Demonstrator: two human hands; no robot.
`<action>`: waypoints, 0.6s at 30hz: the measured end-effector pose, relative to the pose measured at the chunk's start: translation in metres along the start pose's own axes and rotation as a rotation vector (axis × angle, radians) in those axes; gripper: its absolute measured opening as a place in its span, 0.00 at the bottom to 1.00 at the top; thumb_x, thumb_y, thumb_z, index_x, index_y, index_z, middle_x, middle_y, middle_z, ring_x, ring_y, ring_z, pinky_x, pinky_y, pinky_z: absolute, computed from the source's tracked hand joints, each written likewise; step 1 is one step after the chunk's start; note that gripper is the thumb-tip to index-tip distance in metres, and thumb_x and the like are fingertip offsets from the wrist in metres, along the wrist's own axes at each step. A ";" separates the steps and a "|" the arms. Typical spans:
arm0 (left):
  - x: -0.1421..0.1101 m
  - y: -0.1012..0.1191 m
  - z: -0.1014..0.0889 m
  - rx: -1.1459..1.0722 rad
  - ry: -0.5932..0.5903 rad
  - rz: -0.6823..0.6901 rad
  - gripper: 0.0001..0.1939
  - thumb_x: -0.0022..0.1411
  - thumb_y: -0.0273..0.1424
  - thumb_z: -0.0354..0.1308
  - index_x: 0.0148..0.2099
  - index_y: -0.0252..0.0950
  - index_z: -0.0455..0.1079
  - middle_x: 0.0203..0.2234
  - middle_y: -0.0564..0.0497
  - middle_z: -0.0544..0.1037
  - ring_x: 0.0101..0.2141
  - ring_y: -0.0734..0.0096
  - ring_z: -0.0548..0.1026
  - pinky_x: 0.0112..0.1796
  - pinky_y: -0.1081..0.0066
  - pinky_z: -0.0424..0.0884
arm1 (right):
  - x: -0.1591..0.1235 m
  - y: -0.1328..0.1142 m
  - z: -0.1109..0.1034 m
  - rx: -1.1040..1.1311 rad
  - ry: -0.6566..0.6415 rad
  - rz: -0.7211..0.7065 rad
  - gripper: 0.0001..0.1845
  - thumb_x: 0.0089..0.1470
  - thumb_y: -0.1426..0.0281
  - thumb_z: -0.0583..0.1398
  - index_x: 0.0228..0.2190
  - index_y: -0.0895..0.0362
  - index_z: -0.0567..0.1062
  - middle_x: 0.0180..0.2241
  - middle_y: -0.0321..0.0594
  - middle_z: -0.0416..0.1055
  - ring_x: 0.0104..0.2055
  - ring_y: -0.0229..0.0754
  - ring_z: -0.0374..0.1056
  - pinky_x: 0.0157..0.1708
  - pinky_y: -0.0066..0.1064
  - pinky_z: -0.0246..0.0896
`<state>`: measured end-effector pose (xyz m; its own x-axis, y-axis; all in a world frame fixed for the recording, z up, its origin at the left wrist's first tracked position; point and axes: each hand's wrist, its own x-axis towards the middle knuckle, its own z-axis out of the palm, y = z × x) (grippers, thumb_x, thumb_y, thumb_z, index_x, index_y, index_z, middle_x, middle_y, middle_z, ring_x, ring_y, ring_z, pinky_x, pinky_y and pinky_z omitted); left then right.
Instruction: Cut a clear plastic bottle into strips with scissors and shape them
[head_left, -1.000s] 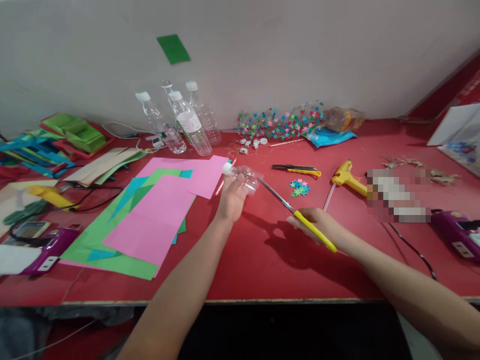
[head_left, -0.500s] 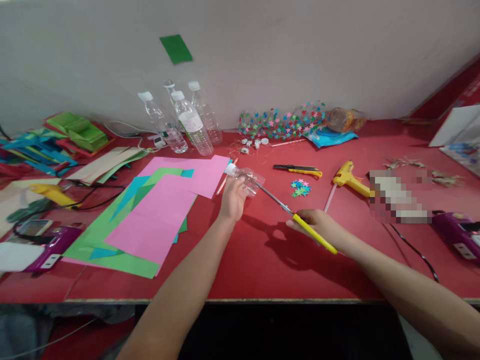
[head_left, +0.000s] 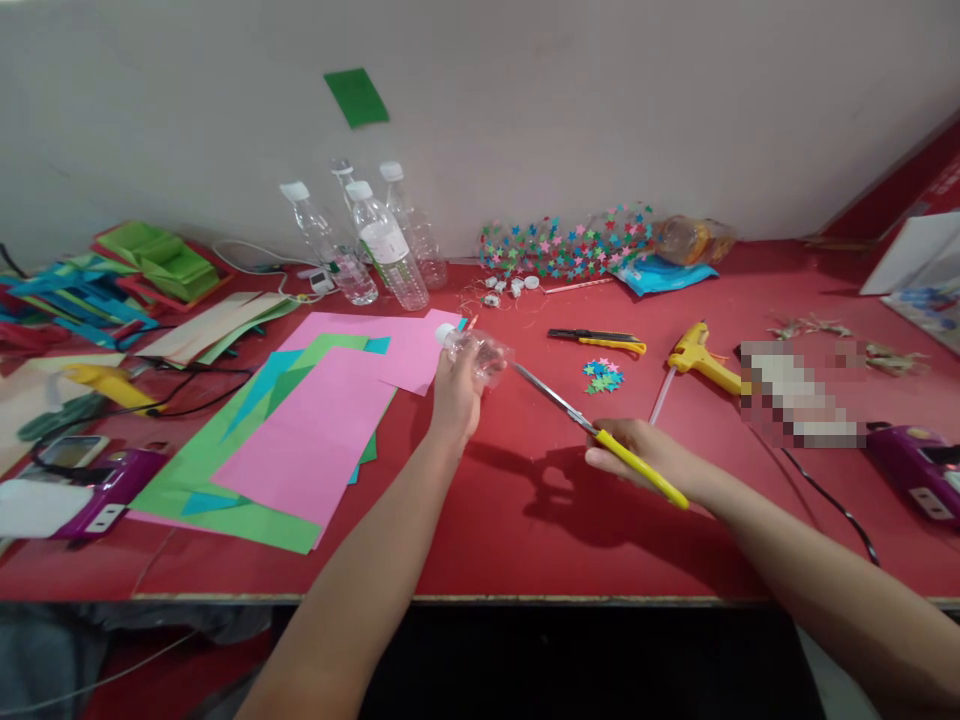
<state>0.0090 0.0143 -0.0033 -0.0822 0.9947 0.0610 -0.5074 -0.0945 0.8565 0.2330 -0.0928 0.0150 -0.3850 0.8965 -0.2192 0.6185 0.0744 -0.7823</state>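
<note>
My left hand [head_left: 459,392] is wrapped round a cut-off clear plastic bottle top [head_left: 491,358], whose white cap points up and to the left. In my right hand [head_left: 637,450] is a pair of scissors [head_left: 559,400] with yellow handles. The scissor blades point left toward the bottle's cut edge, their tip just short of it. Behind my right hand lie a small heap of coloured paper stars [head_left: 603,376] and a yellow glue gun [head_left: 705,360]. A yellow-and-black utility knife [head_left: 596,340] rests farther back.
Pink, green and blue paper sheets [head_left: 307,430] cover the table's left part. Several clear bottles [head_left: 390,250] stand by the wall beside a star-covered bottle [head_left: 566,242]. A blue packet [head_left: 664,277] lies at the back. Purple power strips [head_left: 911,470] and cords sit at both sides.
The bottle top has moved slightly left with my left hand and turned. The scissors have drawn back a little to the right, away from the cut edge.
</note>
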 end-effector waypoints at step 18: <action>-0.023 -0.012 0.014 0.037 -0.037 -0.020 0.13 0.56 0.35 0.63 0.41 0.38 0.65 0.35 0.52 0.74 0.35 0.71 0.76 0.41 0.65 0.74 | -0.005 -0.004 0.003 -0.003 -0.034 0.021 0.27 0.55 0.45 0.56 0.22 0.55 0.60 0.21 0.29 0.53 0.24 0.33 0.49 0.22 0.27 0.45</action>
<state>0.0290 -0.0065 -0.0083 -0.0400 0.9973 0.0617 -0.4762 -0.0733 0.8763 0.2306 -0.0986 0.0173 -0.3951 0.8824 -0.2555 0.6290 0.0572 -0.7753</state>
